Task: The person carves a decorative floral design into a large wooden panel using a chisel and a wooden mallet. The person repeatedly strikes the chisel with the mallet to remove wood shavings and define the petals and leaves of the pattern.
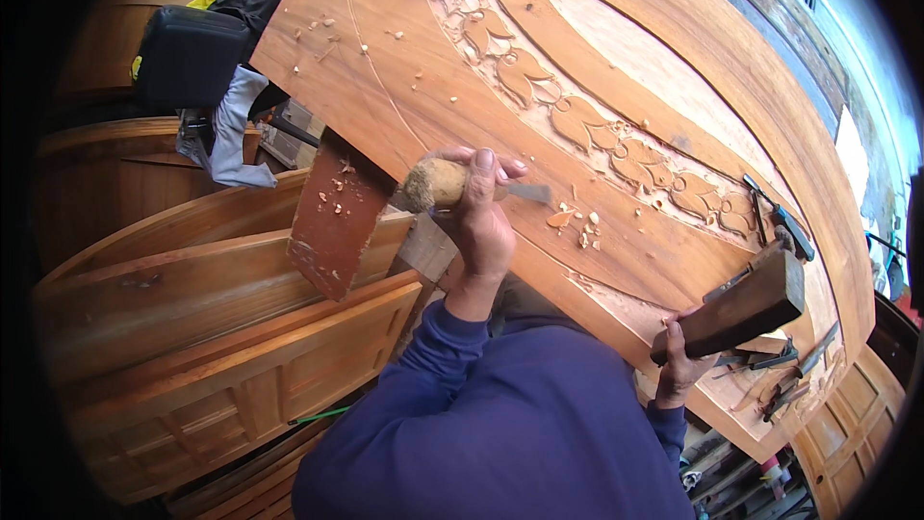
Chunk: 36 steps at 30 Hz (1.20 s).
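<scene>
My left hand [484, 221] is closed around the wooden handle of a chisel [438, 183], thumb along its upper side. The handle's butt is frayed, and the flat metal blade points right, over the panel. In my right hand [681, 366] is a dark, block-shaped wooden mallet [741, 311], held at its near end and angled up to the right. Under both lies a large brown wooden panel [404, 67] with a curved band of carved leaves and flowers [587, 125]. Wood chips [585, 227] are scattered near the blade.
More carving tools [794, 231] lie on the panel's right, with others [784, 380] behind the mallet. To the left are a reddish-brown board [337, 217] bearing chips, a black case [191, 53] and a grey cloth [236, 135]. Panelled wooden doors [221, 395] lean at the lower left.
</scene>
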{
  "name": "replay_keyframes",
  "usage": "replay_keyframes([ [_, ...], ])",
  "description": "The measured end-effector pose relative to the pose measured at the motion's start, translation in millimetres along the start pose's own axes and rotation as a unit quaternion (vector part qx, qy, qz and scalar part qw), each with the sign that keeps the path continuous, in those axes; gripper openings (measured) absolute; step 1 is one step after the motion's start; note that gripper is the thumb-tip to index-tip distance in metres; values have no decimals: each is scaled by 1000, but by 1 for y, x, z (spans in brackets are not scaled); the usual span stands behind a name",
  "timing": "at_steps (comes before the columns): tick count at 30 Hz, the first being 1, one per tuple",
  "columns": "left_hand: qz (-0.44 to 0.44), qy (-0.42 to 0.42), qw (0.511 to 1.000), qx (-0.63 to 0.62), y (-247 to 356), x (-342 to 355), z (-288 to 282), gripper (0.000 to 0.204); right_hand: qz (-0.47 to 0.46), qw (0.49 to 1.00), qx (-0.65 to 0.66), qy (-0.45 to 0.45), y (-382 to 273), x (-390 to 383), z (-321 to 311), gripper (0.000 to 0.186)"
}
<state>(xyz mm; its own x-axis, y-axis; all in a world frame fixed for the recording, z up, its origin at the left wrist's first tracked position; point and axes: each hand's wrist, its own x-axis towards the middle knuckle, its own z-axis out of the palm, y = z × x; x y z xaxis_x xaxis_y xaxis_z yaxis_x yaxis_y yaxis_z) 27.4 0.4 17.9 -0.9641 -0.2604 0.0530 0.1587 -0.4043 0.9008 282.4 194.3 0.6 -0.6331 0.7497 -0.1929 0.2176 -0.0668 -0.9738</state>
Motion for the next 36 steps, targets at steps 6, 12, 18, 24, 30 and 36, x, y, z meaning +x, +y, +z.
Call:
replay_keyframes([
  [6, 16, -28, 999, -20, -5, 3, -5, 29, 33, 999, -15, -40, 3, 6, -7, 51],
  [12, 197, -410, 867, 202, -11, -42, 69, 56, 53, 998, 6, -17, 7, -17, -23, 48],
  [18, 146, -629, 716, 268, -56, -142, 124, 49, 58, 982, 24, 180, 9, -53, -53, 26],
  [24, 239, -702, 615, 268, -82, -208, 162, 44, -17, 964, -17, 265, 7, -69, -83, 25],
  [30, 243, -694, 640, 224, -90, -222, 179, 31, -5, 944, 50, 327, 19, -95, -92, 23],
  [36, 251, -613, 681, 313, -105, -206, 196, 43, -9, 942, 57, 332, 25, -98, -106, 24],
])
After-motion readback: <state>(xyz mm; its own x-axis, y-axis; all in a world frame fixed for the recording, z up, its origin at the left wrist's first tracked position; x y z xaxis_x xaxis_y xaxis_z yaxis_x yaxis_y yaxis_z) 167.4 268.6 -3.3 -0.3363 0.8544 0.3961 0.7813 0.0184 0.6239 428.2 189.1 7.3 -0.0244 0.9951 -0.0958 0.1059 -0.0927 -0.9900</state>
